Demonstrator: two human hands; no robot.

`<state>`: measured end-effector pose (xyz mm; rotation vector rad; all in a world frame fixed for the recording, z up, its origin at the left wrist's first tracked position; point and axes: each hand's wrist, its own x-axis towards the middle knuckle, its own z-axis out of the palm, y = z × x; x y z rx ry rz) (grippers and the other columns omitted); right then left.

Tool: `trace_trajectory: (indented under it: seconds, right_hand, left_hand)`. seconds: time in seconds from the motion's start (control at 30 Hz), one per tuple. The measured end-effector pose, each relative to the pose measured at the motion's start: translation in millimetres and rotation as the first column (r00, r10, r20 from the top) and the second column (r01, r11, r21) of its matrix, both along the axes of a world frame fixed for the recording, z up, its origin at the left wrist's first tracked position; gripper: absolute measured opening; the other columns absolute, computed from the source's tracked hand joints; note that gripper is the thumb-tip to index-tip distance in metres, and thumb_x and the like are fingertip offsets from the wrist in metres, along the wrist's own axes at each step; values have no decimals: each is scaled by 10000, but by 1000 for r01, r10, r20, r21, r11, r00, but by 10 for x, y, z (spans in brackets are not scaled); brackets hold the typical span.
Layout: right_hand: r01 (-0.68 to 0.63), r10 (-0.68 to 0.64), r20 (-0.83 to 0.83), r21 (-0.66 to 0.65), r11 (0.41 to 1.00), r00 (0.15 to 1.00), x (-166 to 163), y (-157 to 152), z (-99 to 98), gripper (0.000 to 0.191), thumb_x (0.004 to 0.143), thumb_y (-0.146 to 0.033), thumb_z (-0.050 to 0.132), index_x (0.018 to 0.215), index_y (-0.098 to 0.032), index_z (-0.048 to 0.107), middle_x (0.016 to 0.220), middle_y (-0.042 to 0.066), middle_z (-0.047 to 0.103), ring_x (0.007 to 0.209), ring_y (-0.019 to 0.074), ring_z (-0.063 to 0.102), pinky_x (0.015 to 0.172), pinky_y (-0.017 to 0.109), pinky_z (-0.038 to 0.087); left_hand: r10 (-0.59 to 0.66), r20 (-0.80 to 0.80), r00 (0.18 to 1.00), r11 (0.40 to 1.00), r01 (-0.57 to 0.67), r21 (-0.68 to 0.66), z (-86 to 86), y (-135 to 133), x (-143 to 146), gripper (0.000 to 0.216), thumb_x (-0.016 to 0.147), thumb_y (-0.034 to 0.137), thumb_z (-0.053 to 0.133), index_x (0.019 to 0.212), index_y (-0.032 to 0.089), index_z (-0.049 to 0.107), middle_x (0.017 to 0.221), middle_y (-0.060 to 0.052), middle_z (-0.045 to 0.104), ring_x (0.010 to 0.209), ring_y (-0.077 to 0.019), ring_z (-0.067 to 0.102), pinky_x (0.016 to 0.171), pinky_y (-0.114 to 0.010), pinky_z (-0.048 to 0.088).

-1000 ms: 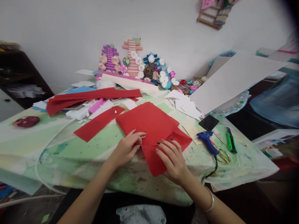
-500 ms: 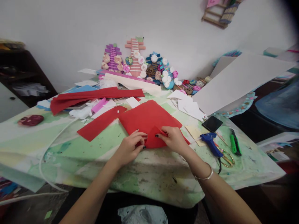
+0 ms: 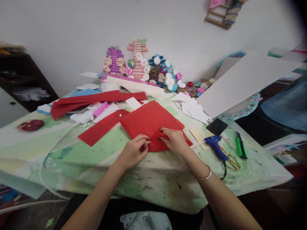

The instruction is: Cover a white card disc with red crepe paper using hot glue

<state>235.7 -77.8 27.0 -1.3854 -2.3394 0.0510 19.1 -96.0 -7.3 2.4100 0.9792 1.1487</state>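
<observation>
A red felt-like sheet, folded over into a rough diamond shape, lies at the middle of the table in front of me. At its near left edge my left hand is closed, thumb and fingertips pinching the red material. My right hand grips a small fold near the same edge, its thumb and forefinger on either side of the flap. What lies under or inside the folded sheet is hidden. Left of it rests a loose red strip, its far end close to the sheet's left corner.
On the right lie a blue glue gun, gold-handled scissors, a green cutter knife and a black phone-like slab. Paper scraps and a long red bundle sit farther back. A white cord crosses the left side.
My right hand has shifted slightly left, and the flap it holds is pressed lower against the sheet. My left hand stays at the near edge. The view has moved a little.
</observation>
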Motion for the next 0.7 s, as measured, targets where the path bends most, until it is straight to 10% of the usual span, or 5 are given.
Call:
trace_trajectory:
  seconds: [0.4, 0.7]
  right_hand:
    - [41, -41, 16, 11, 999, 999, -2, 38, -10, 89, 806, -119, 578, 815, -190, 631, 965, 76, 736, 913, 204, 687, 761, 257, 479]
    - [46, -46, -2, 10, 999, 999, -3, 54, 7, 77, 784, -128, 588, 777, -189, 634, 885, 72, 737, 858, 209, 685, 718, 260, 458]
  left_hand:
    - [21, -394, 919, 958, 95, 272, 5, -138, -5, 323, 839, 120, 477, 1101, 152, 663, 1347, -180, 518, 1177, -279, 559, 1041, -556, 396]
    - [54, -254, 966, 987, -13, 162, -18, -169, -3, 332, 792, 94, 506, 1043, 162, 713, 1421, -177, 438, 1302, -336, 430, 1034, -504, 429]
